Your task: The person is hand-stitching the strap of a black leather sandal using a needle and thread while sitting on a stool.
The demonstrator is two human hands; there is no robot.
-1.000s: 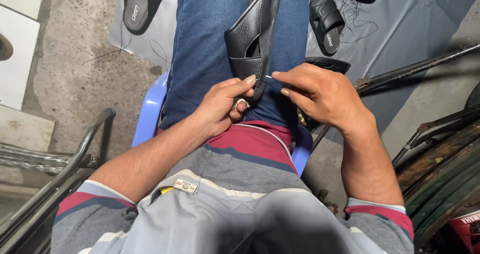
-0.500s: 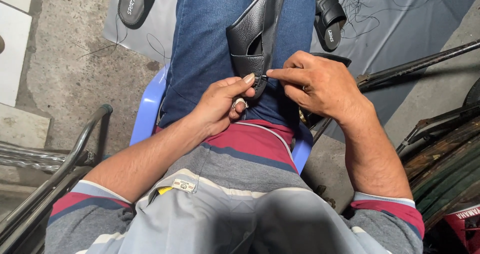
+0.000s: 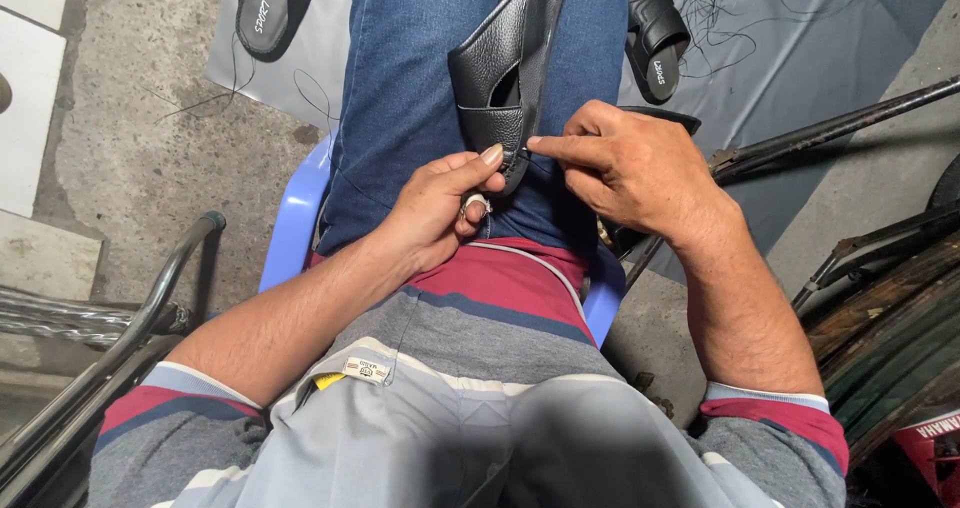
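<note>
Seated on blue stool (image 3: pixel 290 230). Black leather sandal (image 3: pixel 500 63) on lap. Left hand (image 3: pixel 440 203) steadies its edge, fingers curled; right hand (image 3: pixel 630 168) fingers pinching a needle (image 3: pixel 524 151).

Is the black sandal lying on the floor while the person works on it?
No, the black sandal rests on the person's lap, with the left hand and right hand touching its lower end.

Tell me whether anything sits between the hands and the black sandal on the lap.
Nothing visible does. The left hand has its thumb against the lower edge of the black sandal, and the right hand pinches at that same edge. The sandal lies on the jeans, uncovered.
</note>
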